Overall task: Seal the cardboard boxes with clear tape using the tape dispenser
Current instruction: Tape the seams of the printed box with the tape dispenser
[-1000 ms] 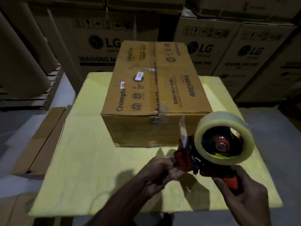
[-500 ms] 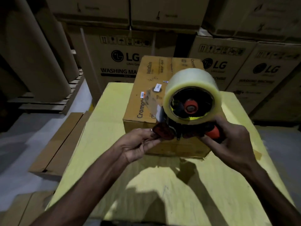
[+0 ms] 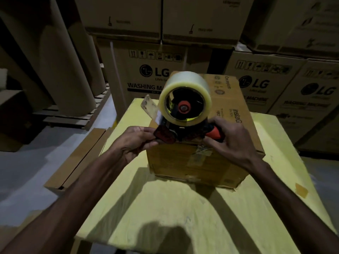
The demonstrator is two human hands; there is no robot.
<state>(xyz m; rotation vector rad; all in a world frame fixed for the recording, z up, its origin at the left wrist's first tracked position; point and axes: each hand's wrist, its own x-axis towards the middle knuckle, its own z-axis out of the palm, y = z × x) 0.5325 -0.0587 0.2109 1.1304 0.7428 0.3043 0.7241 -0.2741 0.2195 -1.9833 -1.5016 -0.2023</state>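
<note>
**Two hands hold the tape dispenser over the box**

The tape dispenser point(image 3: 166, 134) is up in front of the person, just over the near top edge of the cardboard box point(image 3: 198, 167). I cannot tell if it touches the box.

The right grip point(image 3: 233, 142) is curled tight round the orange handle point(image 3: 213, 133). The left grip point(image 3: 135, 142) pinches the dark red front end of the dispenser with its fingertips. A big roll of clear tape point(image 3: 184, 79) sits on top of the dispenser, with its open side facing the camera. A loose flap of tape point(image 3: 149, 105) sticks up on the left of the roll.

The box sits on a yellow surface point(image 3: 165, 208). Some old crinkled tape point(image 3: 201, 153) is stuck on the near side of the box. A small brown scrap point(image 3: 300, 189) lies on the surface near its right edge.

Behind the surface stand big stacked boxes point(image 3: 146, 57) with "LG" printed on them. Tall brown rolls point(image 3: 60, 70) lean on the left, on a wooden pallet point(image 3: 77, 118). A flat piece of cardboard point(image 3: 78, 158) lies on the floor by the left side of the surface.
</note>
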